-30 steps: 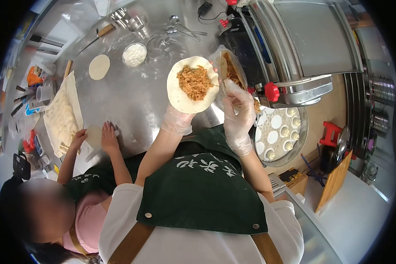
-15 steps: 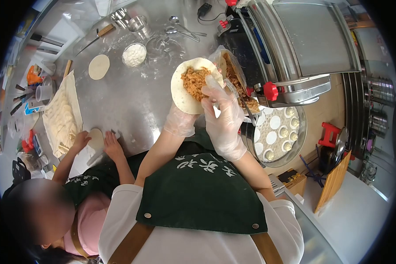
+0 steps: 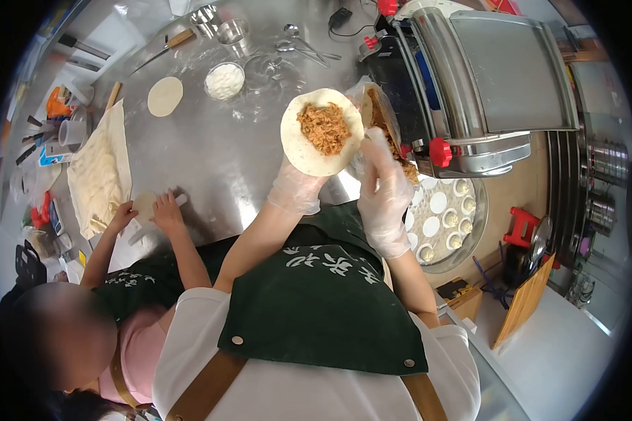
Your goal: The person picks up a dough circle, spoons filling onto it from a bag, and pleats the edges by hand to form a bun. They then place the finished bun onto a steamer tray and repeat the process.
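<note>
The right hand (image 3: 386,193) has withdrawn from shredded filling (image 3: 324,129), grip unclear; the left hand (image 3: 298,185) holds flat, round dough (image 3: 295,147).

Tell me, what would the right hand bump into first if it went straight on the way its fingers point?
Probably the open bag of shredded filling, just beyond the right hand; the edge of the round dough wrapper lies close beside that line, and depth is unclear.

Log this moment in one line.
left hand: holds dough wrapper bearing shredded filling | right hand: beside wrapper | pleated buns: in round tray
</note>
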Demonstrator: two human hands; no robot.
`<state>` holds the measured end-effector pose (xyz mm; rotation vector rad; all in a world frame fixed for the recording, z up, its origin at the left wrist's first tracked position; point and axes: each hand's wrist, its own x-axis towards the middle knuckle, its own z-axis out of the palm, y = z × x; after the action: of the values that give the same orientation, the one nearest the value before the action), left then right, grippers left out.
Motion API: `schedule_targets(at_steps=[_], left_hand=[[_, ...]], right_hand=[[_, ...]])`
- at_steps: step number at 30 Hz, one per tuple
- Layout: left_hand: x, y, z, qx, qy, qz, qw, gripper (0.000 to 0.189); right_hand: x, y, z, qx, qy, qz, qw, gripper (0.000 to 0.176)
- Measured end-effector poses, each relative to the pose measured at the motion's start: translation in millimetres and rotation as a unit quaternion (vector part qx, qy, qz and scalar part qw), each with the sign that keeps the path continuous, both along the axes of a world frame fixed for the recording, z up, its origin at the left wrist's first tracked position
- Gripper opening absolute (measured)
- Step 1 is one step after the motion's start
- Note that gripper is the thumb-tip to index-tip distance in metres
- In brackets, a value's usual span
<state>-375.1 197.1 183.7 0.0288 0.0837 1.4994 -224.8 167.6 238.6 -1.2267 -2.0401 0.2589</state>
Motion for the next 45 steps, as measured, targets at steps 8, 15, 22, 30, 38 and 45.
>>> schedule_targets(at_steps=[8,15,22,30,38,45], left_hand=[[12.9,-0.8,16.9,-0.082,0.188,0.032,0.978,0.039],[18.9,-11.4,52.8,-0.155,0.200,0.025,0.967,0.048],[19.5,-18.2,69.8,-0.165,0.192,0.024,0.967,0.053],[19.8,-22.6,71.1,-0.132,0.226,0.062,0.963,0.058],[17.7,-16.5,40.7,-0.120,0.143,0.033,0.982,0.043],[33.0,-7.6,23.7,-0.098,0.198,0.112,0.969,0.037]], right_hand=[[-33.1,-2.1,23.5,0.014,0.096,0.042,0.994,0.053],[-50.4,8.3,13.7,0.059,0.084,-0.014,0.995,0.054],[-56.8,12.0,17.2,0.053,0.047,-0.043,0.997,0.055],[-55.4,13.4,14.9,0.075,0.004,-0.037,0.996,0.058],[-55.2,11.5,20.6,-0.121,0.213,-0.053,0.968,0.043],[-37.9,24.0,62.1,-0.411,0.508,-0.087,0.752,0.036]])
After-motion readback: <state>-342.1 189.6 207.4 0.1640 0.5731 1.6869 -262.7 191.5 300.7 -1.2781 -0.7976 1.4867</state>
